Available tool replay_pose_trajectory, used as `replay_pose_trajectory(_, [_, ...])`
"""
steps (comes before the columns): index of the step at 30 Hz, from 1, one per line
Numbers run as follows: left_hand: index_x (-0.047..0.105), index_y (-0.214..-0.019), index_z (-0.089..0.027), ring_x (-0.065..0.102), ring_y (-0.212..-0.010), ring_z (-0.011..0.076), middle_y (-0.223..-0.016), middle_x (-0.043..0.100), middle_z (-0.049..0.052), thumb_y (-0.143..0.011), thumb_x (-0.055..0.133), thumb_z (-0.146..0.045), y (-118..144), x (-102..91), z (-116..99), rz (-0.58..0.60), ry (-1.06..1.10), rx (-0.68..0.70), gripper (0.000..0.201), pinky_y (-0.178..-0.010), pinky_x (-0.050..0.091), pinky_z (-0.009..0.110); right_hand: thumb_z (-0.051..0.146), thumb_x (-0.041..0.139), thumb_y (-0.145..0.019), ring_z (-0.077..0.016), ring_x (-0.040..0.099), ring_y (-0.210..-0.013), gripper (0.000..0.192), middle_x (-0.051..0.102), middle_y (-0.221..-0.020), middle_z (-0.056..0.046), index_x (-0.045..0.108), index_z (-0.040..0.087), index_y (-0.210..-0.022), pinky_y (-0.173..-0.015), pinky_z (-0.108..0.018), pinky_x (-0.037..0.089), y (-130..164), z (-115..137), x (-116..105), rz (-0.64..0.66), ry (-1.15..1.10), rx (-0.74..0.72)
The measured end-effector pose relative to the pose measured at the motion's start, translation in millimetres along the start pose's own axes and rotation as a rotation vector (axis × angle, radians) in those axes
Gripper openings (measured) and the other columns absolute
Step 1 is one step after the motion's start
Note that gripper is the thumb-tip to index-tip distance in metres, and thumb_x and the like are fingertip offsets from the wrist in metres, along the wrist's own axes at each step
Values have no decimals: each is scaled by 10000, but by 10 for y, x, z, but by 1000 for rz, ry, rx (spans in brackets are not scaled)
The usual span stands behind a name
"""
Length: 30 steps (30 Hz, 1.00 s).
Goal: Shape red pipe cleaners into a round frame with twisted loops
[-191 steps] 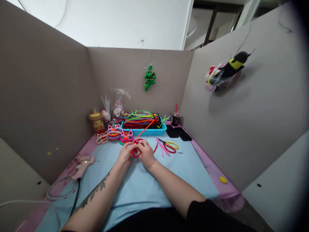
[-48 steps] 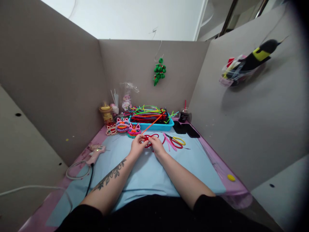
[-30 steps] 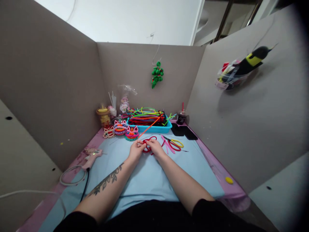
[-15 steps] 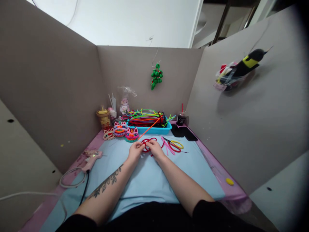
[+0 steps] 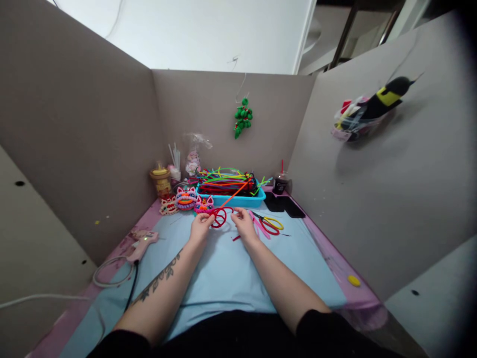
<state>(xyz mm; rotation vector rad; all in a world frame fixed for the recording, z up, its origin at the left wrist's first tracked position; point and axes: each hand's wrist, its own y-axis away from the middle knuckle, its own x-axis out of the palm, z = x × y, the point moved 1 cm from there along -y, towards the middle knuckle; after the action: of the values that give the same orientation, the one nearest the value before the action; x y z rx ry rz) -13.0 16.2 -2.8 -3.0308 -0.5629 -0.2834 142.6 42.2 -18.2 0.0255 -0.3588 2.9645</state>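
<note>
My left hand (image 5: 201,225) pinches a red pipe cleaner (image 5: 219,219) bent into several round loops, held just above the light blue cloth (image 5: 223,263). The fingers of my right hand (image 5: 244,223) are closed at the right end of the loops, where a strand reaches the fingertips. A short red piece (image 5: 236,238) lies on the cloth below that hand. Right of it are pink strips (image 5: 264,229) and scissors (image 5: 274,226) with red and yellow handles. An orange pipe cleaner (image 5: 236,194) slants from the tray toward the loops.
Behind the hands stands a blue tray (image 5: 238,201) of colourful pipe cleaners. Lion-like pipe-cleaner heads (image 5: 186,199) sit to its left. A pink glue gun (image 5: 143,246) with its cord lies at left; black pads (image 5: 283,204) and a drink cup (image 5: 280,183) are back right. Grey panels enclose the table.
My hands have moved apart. The left one went left with the red loops, which now show more openly between the hands; the right one shifted slightly right.
</note>
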Motion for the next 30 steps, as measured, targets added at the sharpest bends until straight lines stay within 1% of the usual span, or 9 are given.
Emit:
replay_pose_trajectory(3, [494, -690, -169, 346, -392, 43, -486, 492, -64, -504, 735, -379, 32, 28, 6, 44, 0, 8, 370, -431, 249, 179, 366, 580, -676, -120, 486, -570, 229, 562, -635, 8, 608, 161, -776, -549, -235, 409, -34, -19, -14, 91, 49, -68])
replay_pose_trajectory(6, [492, -693, -167, 370, -404, 47, -495, 506, -61, -510, 732, -375, 47, 40, 5, 55, 3, 20, 366, -444, 263, 179, 371, 565, -693, -130, 502, -580, 213, 567, -607, 9, 610, 163, -686, -566, -242, 414, -48, -35, -35, 110, 93, -116])
replay_pose_trajectory(11, [491, -690, -167, 424, -440, 66, -488, 514, -55, -505, 738, -356, 48, 38, -12, 43, 10, 19, 362, -471, 295, 185, 412, 538, -718, -149, 547, -602, 270, 606, -666, -20, 637, 161, -728, -569, -260, 447, -50, -7, -54, 91, 112, -116])
replay_pose_trajectory(14, [496, -689, -165, 441, -458, 74, -501, 534, -43, -483, 749, -355, 59, 43, -22, 33, 13, 16, 378, -480, 300, 190, 379, 536, -718, -151, 571, -624, 264, 621, -743, -37, 627, 163, -840, -592, -273, 474, -32, 41, -41, 74, 56, -104])
replay_pose_trajectory(17, [499, -694, -164, 437, -460, 74, -499, 528, -45, -480, 749, -355, 62, 47, -18, 31, 7, 14, 381, -484, 300, 193, 328, 534, -716, -147, 580, -628, 253, 608, -738, -18, 571, 181, -919, -598, -270, 481, -5, 79, -34, 37, 35, -130])
replay_pose_trajectory(20, [500, -703, -164, 436, -452, 75, -491, 522, -47, -482, 748, -360, 54, 44, -4, 32, 2, 11, 386, -482, 305, 195, 311, 508, -739, -145, 577, -630, 176, 591, -704, 6, 537, 200, -872, -621, -270, 470, 28, 108, -40, 4, 118, -213])
replay_pose_trajectory(23, [505, -709, -162, 447, -447, 78, -486, 521, -48, -484, 749, -362, 49, 40, -1, 28, -8, 8, 388, -478, 310, 195, 307, 467, -771, -155, 563, -654, 128, 590, -697, 0, 538, 203, -788, -648, -280, 447, 60, 152, -45, 31, 269, -314])
replay_pose_trajectory(26, [505, -707, -161, 455, -443, 80, -485, 520, -48, -486, 751, -350, 59, 43, -13, 25, -15, 2, 380, -474, 313, 195, 275, 460, -769, -163, 544, -693, 115, 593, -731, -17, 545, 199, -756, -674, -286, 428, 77, 204, -50, 40, 379, -412])
replay_pose_trajectory(30, [496, -700, -162, 445, -444, 76, -484, 518, -46, -488, 745, -332, 77, 56, -25, 37, -17, -9, 369, -473, 308, 194, 229, 461, -749, -165, 525, -710, 92, 575, -742, -24, 546, 195, -757, -660, -280, 420, 66, 225, -68, -6, 427, -452])
